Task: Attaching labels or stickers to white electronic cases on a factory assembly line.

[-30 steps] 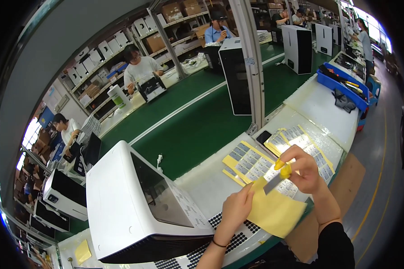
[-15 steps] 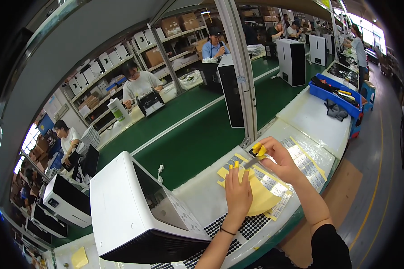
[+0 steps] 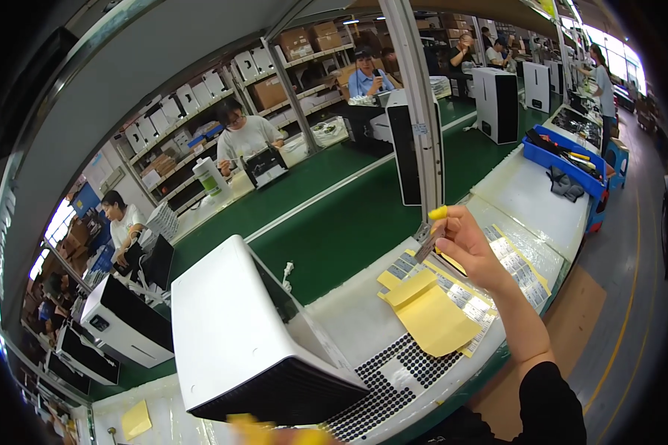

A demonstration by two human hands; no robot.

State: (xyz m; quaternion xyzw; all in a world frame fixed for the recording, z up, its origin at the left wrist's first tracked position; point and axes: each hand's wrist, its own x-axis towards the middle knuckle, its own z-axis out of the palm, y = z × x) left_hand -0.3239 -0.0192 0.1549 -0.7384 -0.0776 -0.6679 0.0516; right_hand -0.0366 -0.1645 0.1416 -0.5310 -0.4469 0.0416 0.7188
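Observation:
My right hand (image 3: 467,245), a yellow finger cot on one fingertip, is raised over the label sheets. Its fingers pinch a small greyish strip (image 3: 427,246), which looks like a peeled label. Below lie silver-printed label sheets (image 3: 516,259) and a folded piece of yellow backing paper (image 3: 438,319). At the lower edge my left hand (image 3: 274,432) shows only as a blur with yellow finger cots, by the base of a white appliance housing (image 3: 230,319). Its fingers are too smeared to read. A sheet of round black dots (image 3: 393,378) lies partly under the housing.
A green conveyor belt (image 3: 334,219) runs beyond the bench, carrying more white-and-black appliances (image 3: 497,104). A metal post (image 3: 421,133) rises at the bench's far edge. To the right stand a blue tool bin (image 3: 564,165) and a grey glove (image 3: 564,185). Co-workers sit across the belt.
My left hand has left the label sheets and dropped to the lower edge by the appliance. The strip is now in my right hand alone, lifted slightly. The view has shifted left.

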